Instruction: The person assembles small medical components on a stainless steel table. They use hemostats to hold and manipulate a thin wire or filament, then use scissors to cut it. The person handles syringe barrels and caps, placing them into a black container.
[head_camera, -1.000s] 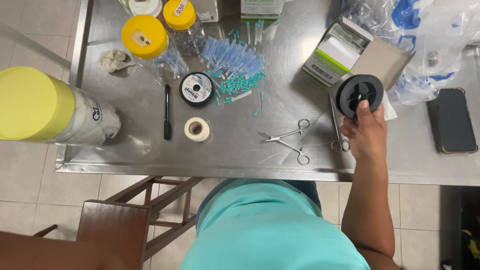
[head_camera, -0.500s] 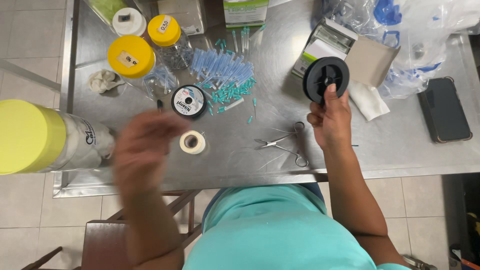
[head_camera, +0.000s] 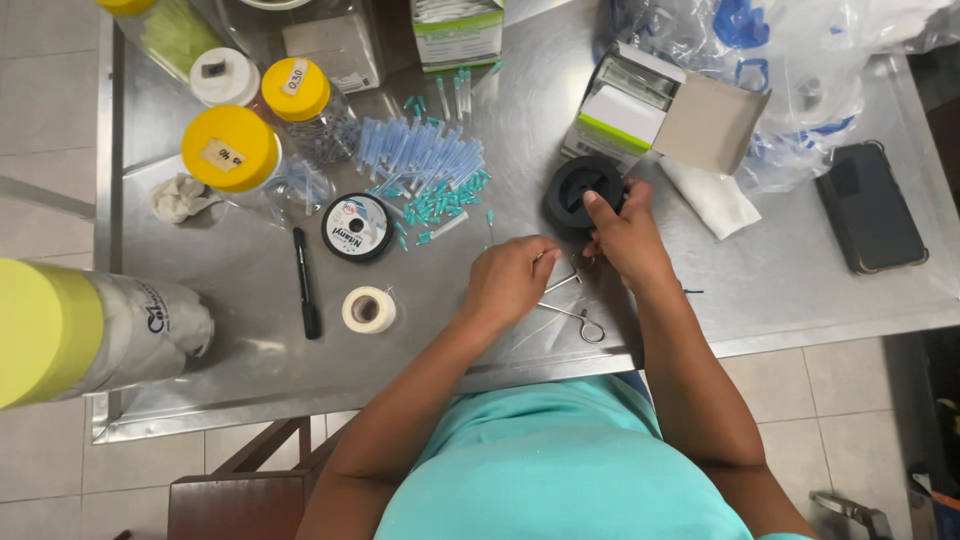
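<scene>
My right hand (head_camera: 628, 238) grips a black spool (head_camera: 578, 188) by its near edge and holds it on the steel table (head_camera: 800, 300), in front of an open cardboard box (head_camera: 655, 112). My left hand (head_camera: 510, 280) is just to its left, fingers curled downward, knuckles almost touching the right hand. It lies over the upper part of metal forceps (head_camera: 578, 318), whose ring handles stick out below it. Whether its fingers pinch anything is hidden.
A second black spool with a white label (head_camera: 357, 227), a white tape roll (head_camera: 368, 309) and a black pen (head_camera: 305, 283) lie to the left. Blue and teal capped needles (head_camera: 425, 168) are piled behind. Yellow-lidded jars (head_camera: 232, 150), a phone (head_camera: 870, 205), gauze (head_camera: 712, 196) and plastic bags (head_camera: 800, 60) surround them.
My right hand has brought the black spool down and left onto the table. My left hand swept in from the left and settled beside it over the forceps.
</scene>
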